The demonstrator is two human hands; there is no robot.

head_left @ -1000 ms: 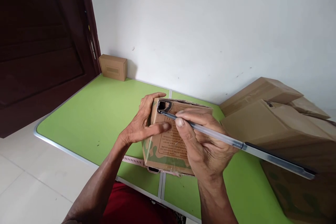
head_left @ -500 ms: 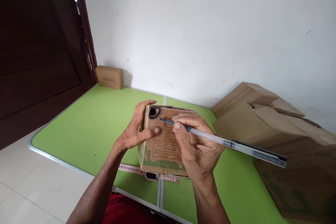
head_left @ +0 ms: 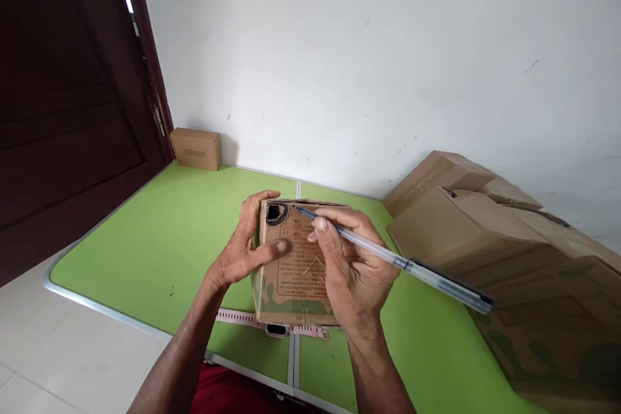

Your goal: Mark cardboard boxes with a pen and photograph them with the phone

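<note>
A brown cardboard box [head_left: 295, 272] with printed text and green patches stands tilted over the table. Its upper left corner has a hole with a thick black line drawn around it. My left hand [head_left: 250, 246] grips the box by its left side, thumb on the printed face and fingers behind. Between the thumb and fingers of my right hand [head_left: 356, 265] is a pen [head_left: 371, 246] with a clear barrel, its cap fitted on the back end. The pen tip is at the box's top edge, just right of the black line. Partly under the box lies a pink-strapped watch [head_left: 276, 330].
The green folding table [head_left: 145, 252] has a metal rim and a centre seam. A small brown box [head_left: 195, 149] stands at the back left by a dark door [head_left: 72, 97]. Larger cardboard boxes [head_left: 485, 226] pile up on the right against the white wall [head_left: 310, 58].
The pen tip has moved up along the box face, from below the black line's right side to near the top edge. My left hand keeps its hold. The view has shifted slightly.
</note>
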